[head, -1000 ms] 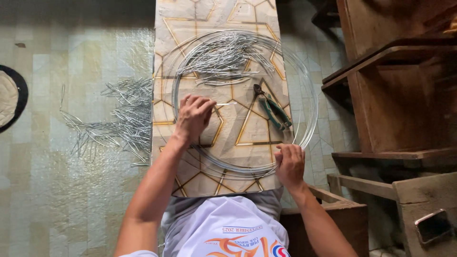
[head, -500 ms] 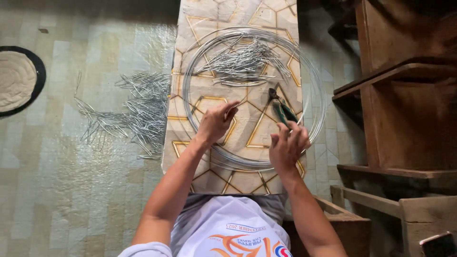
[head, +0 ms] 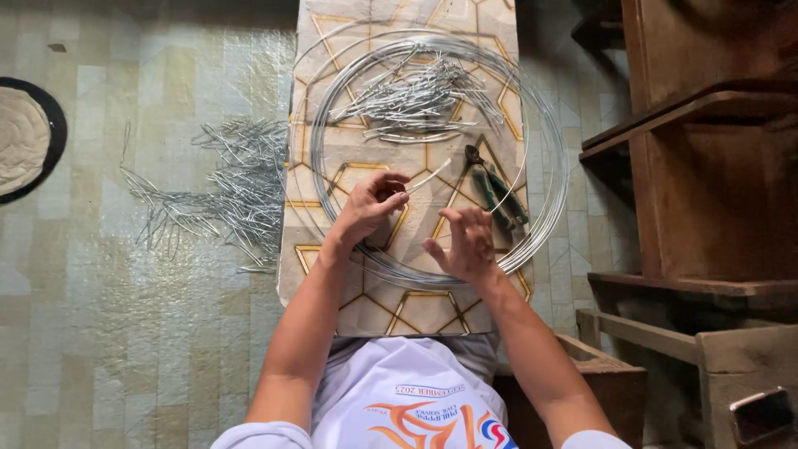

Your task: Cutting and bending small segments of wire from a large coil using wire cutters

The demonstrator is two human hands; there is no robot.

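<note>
Head view: left hand (head: 371, 206) pinches a short straight silver wire piece (head: 428, 175), its long axis slanting up toward the right. Right hand (head: 465, 243) hovers open-fingered just beside, empty, nearest the green-handled pliers (head: 496, 194). Both sit inside a large silver wire coil (head: 549, 191) on a patterned narrow table (head: 324, 274).

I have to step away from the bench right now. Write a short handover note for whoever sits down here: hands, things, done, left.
Left hand: pinching one short straight wire piece over the patterned board.
Right hand: open, fingers spread, holding nothing, just beside the green-handled pliers.
Things: big wire coil lies on the board; the pliers lie inside it at right.
Done: a heap of cut pieces at the far end of the board, a larger heap on the floor to the left.
Left: most of the coil is uncut.
</note>
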